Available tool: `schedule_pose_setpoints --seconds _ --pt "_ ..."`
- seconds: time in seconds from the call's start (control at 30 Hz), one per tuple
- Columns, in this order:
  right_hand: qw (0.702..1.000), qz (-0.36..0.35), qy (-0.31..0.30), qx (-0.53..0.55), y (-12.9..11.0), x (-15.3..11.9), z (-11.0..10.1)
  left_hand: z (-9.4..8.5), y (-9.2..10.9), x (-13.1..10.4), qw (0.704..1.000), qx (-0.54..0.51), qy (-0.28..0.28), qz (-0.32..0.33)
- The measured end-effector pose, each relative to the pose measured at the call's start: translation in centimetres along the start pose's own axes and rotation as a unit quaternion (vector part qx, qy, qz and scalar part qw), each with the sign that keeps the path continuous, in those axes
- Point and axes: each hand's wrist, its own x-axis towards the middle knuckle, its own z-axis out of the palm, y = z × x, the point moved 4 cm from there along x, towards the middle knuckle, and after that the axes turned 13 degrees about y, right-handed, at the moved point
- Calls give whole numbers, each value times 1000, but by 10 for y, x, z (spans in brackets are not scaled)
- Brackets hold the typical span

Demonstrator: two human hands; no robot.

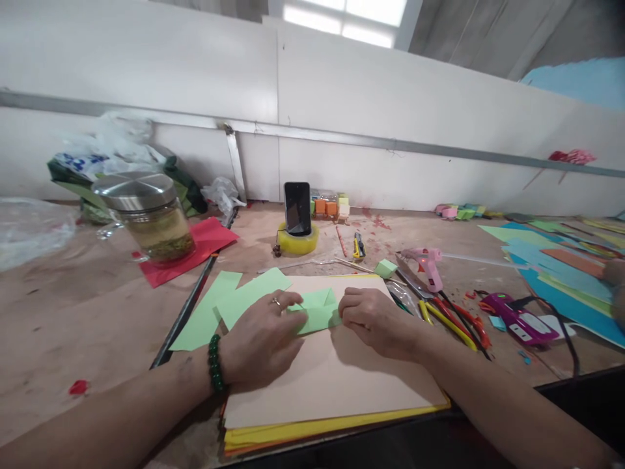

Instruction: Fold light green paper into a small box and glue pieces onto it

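Observation:
A folded piece of light green paper [317,312] lies on a stack of pale paper sheets [312,397] with yellow ones beneath. My left hand [266,335], with a ring and a green bead bracelet [215,365], grips the folded paper's left end between thumb and fingers. At its right end, my right hand [374,319] pinches the paper with curled fingers. A raised flap shows in the middle of the fold. Two more green paper strips [208,319] lie flat to the left, partly on the stack. A small green paper cube [385,268] sits beyond my right hand.
A lidded glass mug [159,228] stands on red paper at left. A phone [297,208] leans upright in a yellow tape roll [297,242]. At right lie a pink glue gun [428,266], red and yellow handled tools [452,322], a purple device [522,319] and coloured sheets. Another person's hand [614,280] shows at the far right.

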Motion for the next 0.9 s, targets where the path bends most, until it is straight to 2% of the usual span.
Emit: schedule_pose_setpoints --seconds 0.03,0.1,0.17,0.27,0.33,0.43,0.5,0.57,0.63,0.7,0.8,0.83,0.9 --pt "1000 11 3 9 1 0 0 2 -4 1 999 11 9 -38" --pt "999 14 23 26 1 1 1 7 -11 1 995 22 -8 -94" --pt "997 2 69 36 -1 3 -1 11 -13 1 992 13 -28 -119" --pt "992 -3 123 36 -4 5 -6 11 -8 1 997 -3 -26 -71" --pt "992 6 109 57 -4 6 -7 10 -1 0 1000 7 -21 -13" --pt "985 28 90 147 0 5 -7 7 5 -2 998 33 -21 45" --pt "972 97 123 173 11 3 -7 6 5 -2 997 29 -27 61" --pt "957 198 145 155 23 -1 -2 5 4 -1 997 11 -31 71" --pt "940 276 125 155 29 -4 7 5 1 -1 997 -2 -17 78" --pt "923 318 88 198 28 -6 16 4 -4 -1 997 10 5 71" --pt "901 319 50 291 22 -7 24 5 -14 -2 997 60 7 36" --pt "902 306 50 301 21 -7 23 5 -17 -3 997 75 -2 24" --pt "926 257 68 269 20 -6 19 5 -20 -3 996 92 -17 10"
